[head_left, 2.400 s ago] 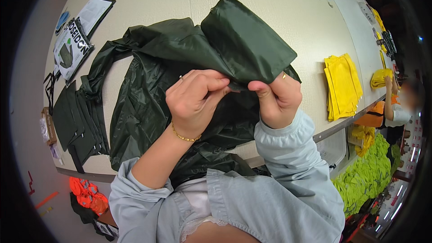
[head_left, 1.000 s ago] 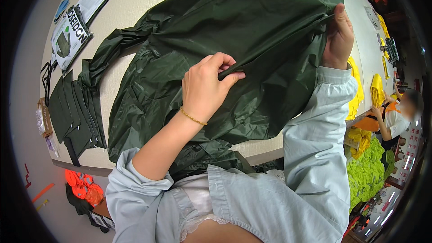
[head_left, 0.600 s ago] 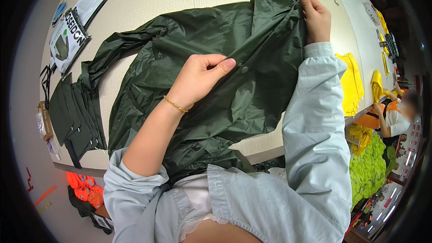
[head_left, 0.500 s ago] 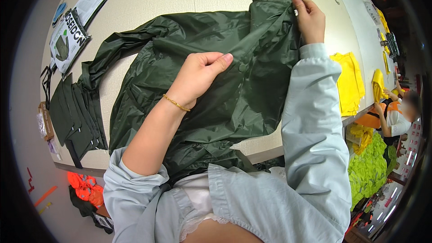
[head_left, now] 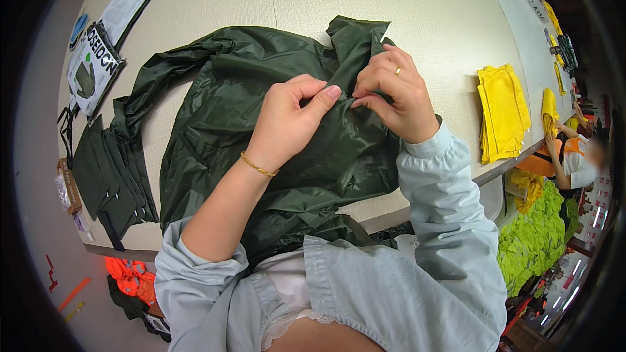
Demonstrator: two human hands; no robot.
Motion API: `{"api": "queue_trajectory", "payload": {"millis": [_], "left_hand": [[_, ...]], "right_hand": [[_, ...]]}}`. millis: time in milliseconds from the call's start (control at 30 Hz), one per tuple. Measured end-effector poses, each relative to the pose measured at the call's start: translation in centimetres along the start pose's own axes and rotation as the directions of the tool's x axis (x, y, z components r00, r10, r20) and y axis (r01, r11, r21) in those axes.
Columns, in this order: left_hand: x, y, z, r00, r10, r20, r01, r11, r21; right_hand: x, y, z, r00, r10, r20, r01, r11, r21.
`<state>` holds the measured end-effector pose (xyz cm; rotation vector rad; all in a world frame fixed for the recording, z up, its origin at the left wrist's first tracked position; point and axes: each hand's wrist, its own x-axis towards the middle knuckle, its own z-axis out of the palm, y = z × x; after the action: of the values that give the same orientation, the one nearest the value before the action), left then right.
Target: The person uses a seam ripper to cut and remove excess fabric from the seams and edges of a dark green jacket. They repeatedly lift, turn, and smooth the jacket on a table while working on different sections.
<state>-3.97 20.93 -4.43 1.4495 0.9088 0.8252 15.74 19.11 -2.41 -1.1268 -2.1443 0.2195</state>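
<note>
A dark green rain jacket (head_left: 261, 124) lies spread and wrinkled over the table, its lower part hanging toward me at the near edge. One sleeve stretches out to the left. My left hand (head_left: 290, 114) pinches the jacket's front between thumb and bent fingers. Close beside it, my right hand (head_left: 398, 91) is closed on the same fabric, thumb against fingertips. Both grips meet around the jacket's upper front, just below its raised collar end. Whatever lies under my fingertips is hidden.
Dark green folded pieces (head_left: 107, 173) overlap at the table's left edge. Behind them lie a printed plastic package (head_left: 94, 68) and papers. Folded yellow fabric (head_left: 503, 114) rests at right. A co-worker (head_left: 577, 163) handles yellow material farther right, above a lime-green heap (head_left: 536, 241).
My right hand has come left and nearer from the jacket's far right corner to beside my left hand, bringing the fabric along. The left hand has barely moved.
</note>
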Motion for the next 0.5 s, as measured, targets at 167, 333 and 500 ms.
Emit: {"api": "queue_trajectory", "payload": {"millis": [167,333,500], "left_hand": [[-0.4,0.7,0.1,0.996,0.083,-0.029,-0.079,0.988,0.133],[-0.8,0.6,0.9,0.972,0.179,-0.152,-0.153,0.974,0.166],[-1.4,0.9,1.9,0.946,0.235,-0.225,-0.168,0.945,0.28]], "right_hand": [[0.2,-0.8,0.0,0.999,-0.02,-0.044,0.018,0.998,-0.063],[0.5,-1.1,0.1,0.998,-0.001,-0.062,-0.004,0.996,-0.093],[0.5,-1.6,0.2,0.995,0.039,-0.087,-0.049,0.992,-0.113]]}}
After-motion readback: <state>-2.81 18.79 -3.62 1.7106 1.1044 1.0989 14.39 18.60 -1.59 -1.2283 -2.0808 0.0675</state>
